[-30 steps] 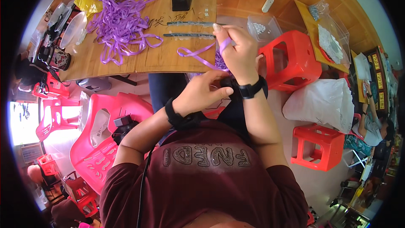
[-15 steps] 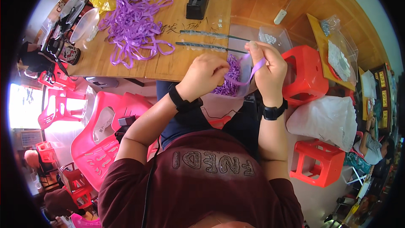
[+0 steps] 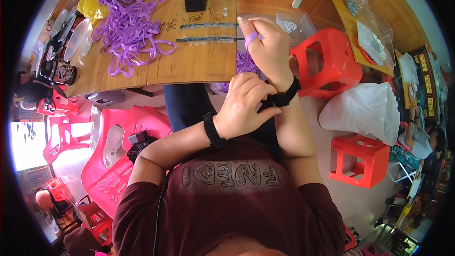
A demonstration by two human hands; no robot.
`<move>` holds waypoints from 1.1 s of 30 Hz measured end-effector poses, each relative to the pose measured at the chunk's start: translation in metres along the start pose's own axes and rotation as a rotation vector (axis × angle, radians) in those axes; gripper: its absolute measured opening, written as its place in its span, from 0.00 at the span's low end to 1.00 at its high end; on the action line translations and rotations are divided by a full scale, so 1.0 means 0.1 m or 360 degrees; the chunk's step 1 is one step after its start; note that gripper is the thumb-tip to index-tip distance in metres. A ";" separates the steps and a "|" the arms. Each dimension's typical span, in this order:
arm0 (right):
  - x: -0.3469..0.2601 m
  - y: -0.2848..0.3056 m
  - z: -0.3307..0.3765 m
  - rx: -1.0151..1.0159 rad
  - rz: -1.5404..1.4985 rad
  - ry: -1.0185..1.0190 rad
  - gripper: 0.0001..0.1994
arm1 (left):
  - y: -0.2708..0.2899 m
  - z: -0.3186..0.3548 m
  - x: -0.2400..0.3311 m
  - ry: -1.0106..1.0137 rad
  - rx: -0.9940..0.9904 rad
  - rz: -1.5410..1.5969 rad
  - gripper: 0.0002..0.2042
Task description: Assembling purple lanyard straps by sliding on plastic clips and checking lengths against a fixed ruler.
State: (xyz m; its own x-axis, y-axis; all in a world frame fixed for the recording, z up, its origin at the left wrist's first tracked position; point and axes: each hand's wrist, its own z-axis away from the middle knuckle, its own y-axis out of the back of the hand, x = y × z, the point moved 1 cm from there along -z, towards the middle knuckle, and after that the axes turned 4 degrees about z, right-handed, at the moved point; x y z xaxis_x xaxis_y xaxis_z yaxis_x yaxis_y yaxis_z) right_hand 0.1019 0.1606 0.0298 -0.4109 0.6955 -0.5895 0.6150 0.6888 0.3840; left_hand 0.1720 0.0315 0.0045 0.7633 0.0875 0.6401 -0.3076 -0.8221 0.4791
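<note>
Right hand [image 3: 269,51]: fingers closed on purple ribbon [image 3: 251,39], upper centre of frame. Risk: weak thumb pressure could let the loop slip or twist; a stray knuckle could knock the dark rods [image 3: 206,40] just left. Left hand [image 3: 243,107]: fingers bent, thumb apart, mid-frame beside right wrist; can't tell if it's holding anything. Right forearm near vertical, left slants up-right.

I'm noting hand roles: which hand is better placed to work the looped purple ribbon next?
Probably the right hand: the ribbon lies against it, while the left hand sits lower in view, with none visible in it.
</note>
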 end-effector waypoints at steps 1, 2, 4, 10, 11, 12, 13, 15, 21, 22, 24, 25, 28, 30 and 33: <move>0.00 -0.02 0.02 -0.0009 0.0014 -0.0013 0.13 | 0.00 0.00 0.00 -0.0083 0.0022 -0.0025 0.21; 0.00 -0.04 0.04 -0.0007 0.0014 -0.0013 0.13 | 0.00 0.01 0.00 -0.0085 0.0020 -0.0026 0.21; -0.04 -0.08 0.06 -0.0017 -0.0106 -0.0076 0.14 | 0.02 -0.01 0.01 -0.0059 -0.0025 0.0047 0.19; 0.00 -0.04 -0.05 0.0053 -0.0017 -0.0002 0.17 | 0.06 -0.09 -0.06 0.0079 0.0029 0.0178 0.14; -0.01 -0.03 -0.06 0.0053 -0.0017 0.0001 0.17 | 0.11 -0.12 -0.08 0.0099 0.0012 0.0161 0.12; -0.03 -0.01 -0.06 -0.0008 -0.0027 -0.0051 0.17 | 0.16 -0.12 -0.11 0.0097 0.0017 0.0158 0.12; -0.05 0.00 -0.06 -0.0069 -0.0040 -0.0102 0.17 | 0.20 -0.13 -0.14 0.0213 -0.0060 0.0261 0.11; -0.07 -0.04 -0.06 -0.0071 -0.0060 -0.0095 0.16 | 0.24 -0.15 -0.18 0.0228 -0.0121 0.0372 0.09; -0.08 -0.13 0.04 -0.0088 -0.0098 -0.0067 0.15 | 0.25 -0.14 -0.10 0.0186 -0.0468 0.0346 0.10; -0.08 -0.14 0.06 -0.0133 -0.0085 -0.0083 0.14 | 0.26 -0.15 -0.08 0.0120 -0.0500 0.0311 0.11; -0.09 -0.16 0.08 -0.0188 -0.0109 -0.0100 0.14 | 0.28 -0.17 -0.10 0.0126 -0.0573 0.0384 0.11; -0.09 -0.17 0.08 -0.0194 -0.0117 -0.0094 0.14 | 0.29 -0.18 -0.11 0.0129 -0.0659 0.0473 0.11; -0.16 -0.21 0.07 -0.0189 -0.0134 -0.0040 0.14 | 0.33 -0.19 -0.18 0.0449 -0.0850 0.0704 0.13; -0.17 -0.24 0.07 -0.0175 -0.0145 0.0007 0.14 | 0.38 -0.22 -0.14 0.0380 -0.0839 0.0495 0.14; -0.12 -0.29 0.08 -0.0209 -0.0114 -0.0038 0.14 | 0.35 -0.18 -0.13 0.0173 -0.0706 0.0119 0.15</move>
State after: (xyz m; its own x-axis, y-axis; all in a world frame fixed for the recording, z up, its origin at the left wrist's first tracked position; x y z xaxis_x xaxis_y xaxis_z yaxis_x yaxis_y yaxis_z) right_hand 0.0943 0.1300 0.0201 -0.4334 0.6396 -0.6349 0.4907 0.7584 0.4290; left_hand 0.1408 0.0121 0.0233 0.6732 0.1150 0.7304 -0.5909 -0.5102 0.6249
